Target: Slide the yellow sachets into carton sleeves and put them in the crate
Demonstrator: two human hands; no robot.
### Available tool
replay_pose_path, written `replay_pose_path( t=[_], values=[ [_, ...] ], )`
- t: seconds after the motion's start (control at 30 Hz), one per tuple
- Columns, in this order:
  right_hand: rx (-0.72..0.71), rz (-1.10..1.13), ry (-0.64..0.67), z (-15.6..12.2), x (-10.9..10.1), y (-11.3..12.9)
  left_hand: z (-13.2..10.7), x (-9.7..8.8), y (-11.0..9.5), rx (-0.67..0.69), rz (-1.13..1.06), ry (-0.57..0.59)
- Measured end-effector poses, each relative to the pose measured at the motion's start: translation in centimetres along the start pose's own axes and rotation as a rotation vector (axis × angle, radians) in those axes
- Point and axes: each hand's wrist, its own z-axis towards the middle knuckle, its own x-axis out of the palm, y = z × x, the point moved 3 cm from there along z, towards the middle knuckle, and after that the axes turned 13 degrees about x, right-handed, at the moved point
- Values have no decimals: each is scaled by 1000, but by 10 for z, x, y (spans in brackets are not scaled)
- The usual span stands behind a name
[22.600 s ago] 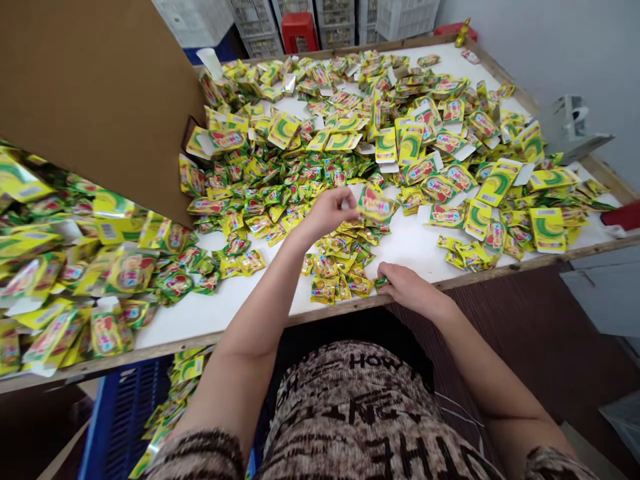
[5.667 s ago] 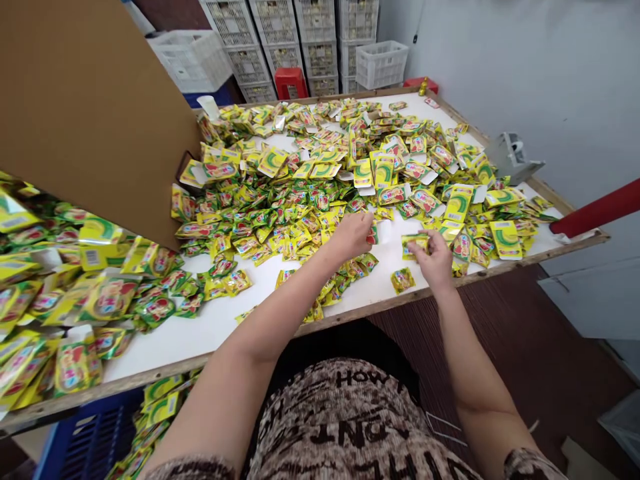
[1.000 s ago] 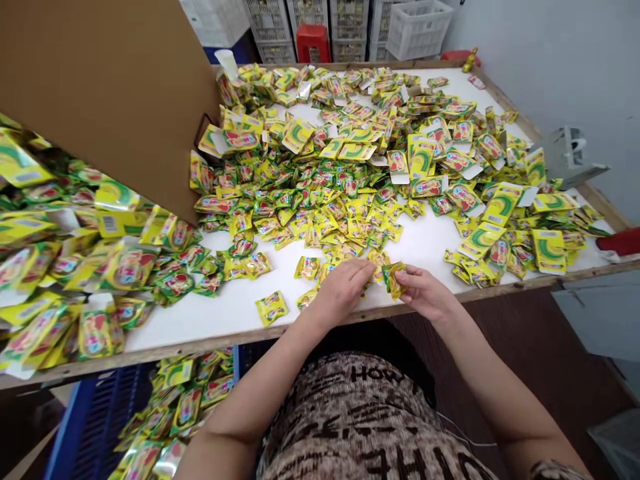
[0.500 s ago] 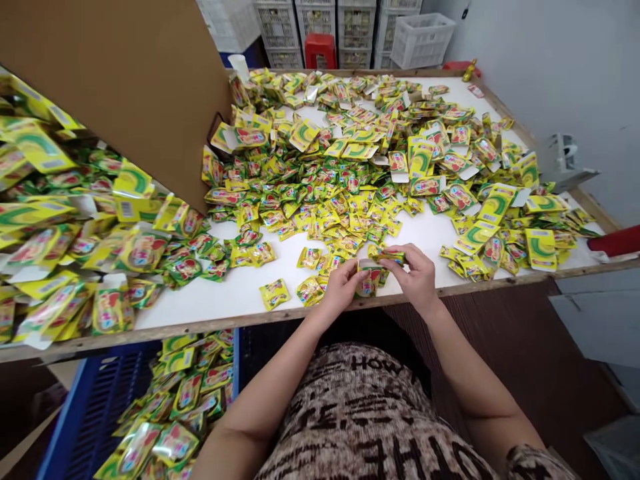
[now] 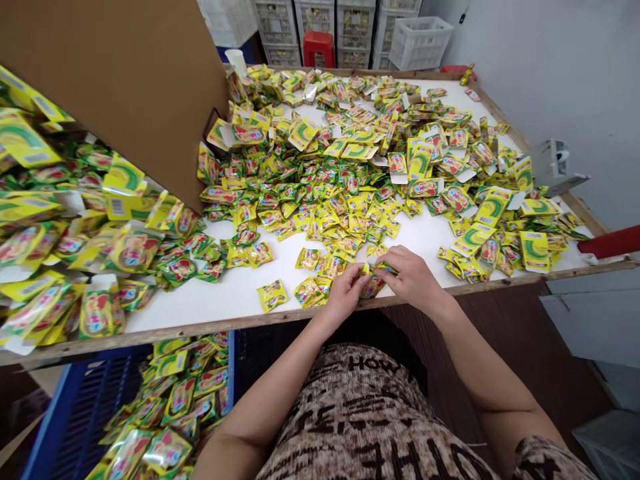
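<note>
At the front edge of the table my two hands meet over a small yellow-and-green printed box (image 5: 373, 287). My left hand (image 5: 345, 293) is closed on its left side, thumb near the top. Above the box's upper end, my right hand (image 5: 411, 279) pinches a small candy sachet (image 5: 386, 269), mostly hidden by the fingers. How far the sachet sits inside the box I cannot tell. Loose yellow sachets (image 5: 307, 291) lie just left of my left hand, and a single sachet (image 5: 273, 295) is farther left. Behind my hands spreads a heap of yellow and green sachets (image 5: 345, 213).
Many printed boxes (image 5: 420, 157) are piled across the white table (image 5: 190, 303). A brown cardboard sheet (image 5: 150, 87) leans at left. Below the edge stands a blue crate (image 5: 75, 407) of filled packs. Farther back are a red stool (image 5: 319, 50) and white crates (image 5: 420, 43).
My right hand has lowered and moved slightly left with the sachet, closer to the box and my left hand. The sachet is now more covered by the fingers.
</note>
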Motion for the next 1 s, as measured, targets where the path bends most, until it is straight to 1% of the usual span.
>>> replay_pose_path(
  t=[0.1,0.17,0.23,0.37,0.43,0.5,0.6,0.67,0.7,0.77,0.8,0.87,0.93,1.0],
  values=[
    [-12,-186,161,2,-8,14,-2,5,-2,-2,100,16],
    [-27,-282,222,3,-10,21,-4,6,-1,-9,134,34],
    [-24,-338,227,3,-11,26,-4,6,2,-19,138,37],
    [54,-384,169,2,-9,34,-5,5,4,-2,129,28],
    [67,-432,181,0,-8,40,-6,5,4,22,136,34],
    [39,-458,216,0,-8,44,-7,5,3,31,148,37],
    [-35,-362,302,4,-11,41,-8,4,3,-2,119,34],
    [-33,-216,288,8,-14,31,-7,3,2,-26,55,41],
    [-27,-142,248,10,-15,25,-6,3,2,-30,16,48],
    [-42,-32,115,14,-15,13,-4,3,0,-26,-48,59],
    [-77,-1,54,14,-14,9,-3,2,0,-23,-64,60],
    [-160,26,-13,14,-9,2,-3,2,-1,-22,-74,50],
    [-216,39,0,12,-2,-2,-4,2,0,-22,-73,51],
    [-238,47,79,9,4,-4,-5,3,1,-19,-63,60]
  ],
)
